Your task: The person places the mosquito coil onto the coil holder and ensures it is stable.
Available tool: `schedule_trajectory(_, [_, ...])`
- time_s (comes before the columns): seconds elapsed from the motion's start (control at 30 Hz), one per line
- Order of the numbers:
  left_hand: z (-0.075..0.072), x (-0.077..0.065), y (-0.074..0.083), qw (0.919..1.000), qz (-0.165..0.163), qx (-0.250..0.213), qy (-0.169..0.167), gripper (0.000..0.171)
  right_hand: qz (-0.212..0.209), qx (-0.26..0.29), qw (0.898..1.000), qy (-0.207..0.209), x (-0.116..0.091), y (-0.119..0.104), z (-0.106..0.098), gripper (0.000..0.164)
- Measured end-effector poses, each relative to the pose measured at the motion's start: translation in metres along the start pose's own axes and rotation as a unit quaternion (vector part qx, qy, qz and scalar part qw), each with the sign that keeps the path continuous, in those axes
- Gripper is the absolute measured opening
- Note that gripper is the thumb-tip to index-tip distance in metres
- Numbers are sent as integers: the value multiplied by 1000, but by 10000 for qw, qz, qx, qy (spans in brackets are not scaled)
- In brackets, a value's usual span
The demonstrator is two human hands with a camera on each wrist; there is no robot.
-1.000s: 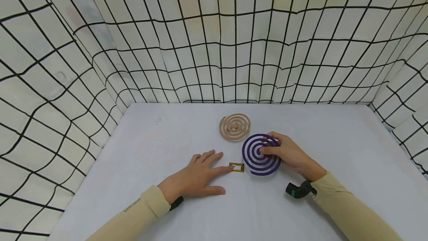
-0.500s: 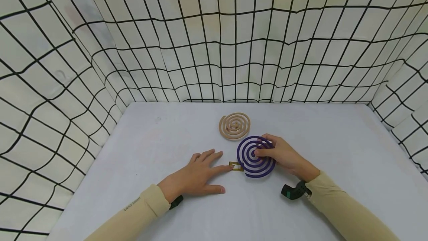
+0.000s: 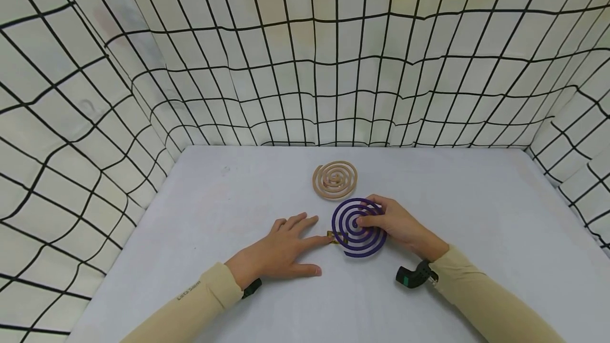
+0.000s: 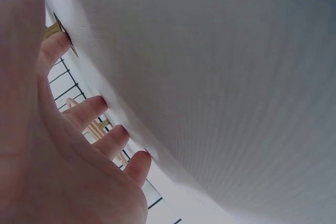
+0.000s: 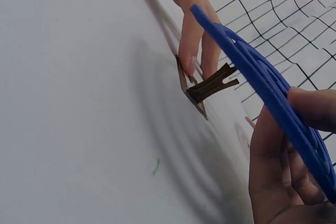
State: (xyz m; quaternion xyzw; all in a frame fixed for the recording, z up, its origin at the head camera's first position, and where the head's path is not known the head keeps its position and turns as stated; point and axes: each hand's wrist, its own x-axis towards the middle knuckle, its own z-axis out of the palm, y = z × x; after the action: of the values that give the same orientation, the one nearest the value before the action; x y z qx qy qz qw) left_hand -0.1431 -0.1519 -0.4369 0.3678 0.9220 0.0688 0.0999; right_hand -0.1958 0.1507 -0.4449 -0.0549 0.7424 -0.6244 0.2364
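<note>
My right hand (image 3: 405, 227) pinches a purple mosquito coil (image 3: 353, 224), thumb near its centre. In the right wrist view the coil (image 5: 262, 87) looks blue and is tilted above the table. Below it stands a small brass-coloured coil stand (image 5: 212, 83) with a flat frame base and an upright forked prong. The prong's tip is close to the coil's underside; I cannot tell whether they touch. My left hand (image 3: 281, 254) lies palm down with fingers spread, index fingertip on the stand's base. From the head view the coil partly covers the stand.
A tan mosquito coil (image 3: 335, 179) sits just behind the purple one. The white tabletop (image 3: 229, 189) ends at a black net (image 3: 335, 94) before a pale backdrop, at the back and both sides. A wrist camera (image 3: 412, 277) hangs under the right wrist, near the table.
My right hand has carried the purple coil left and slightly toward me, until it overlaps the stand in the head view. The left hand has stayed in place on the stand.
</note>
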Motion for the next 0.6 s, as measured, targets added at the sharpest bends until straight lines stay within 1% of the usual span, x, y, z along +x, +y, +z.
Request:
schedule_trajectory(0.2, [-1, -1, 1, 10000, -18, -32, -17, 67, 132, -22, 9999, 8, 3, 2, 6, 46])
schedule_trajectory(0.37, [-1, -1, 1, 10000, -52, -63, -46, 67, 129, -80, 9999, -37, 5, 4, 9, 43])
schedule_trajectory(0.6, [-1, -1, 1, 10000, 15, -23, 16, 67, 142, 49, 9997, -184, 5, 7, 13, 45])
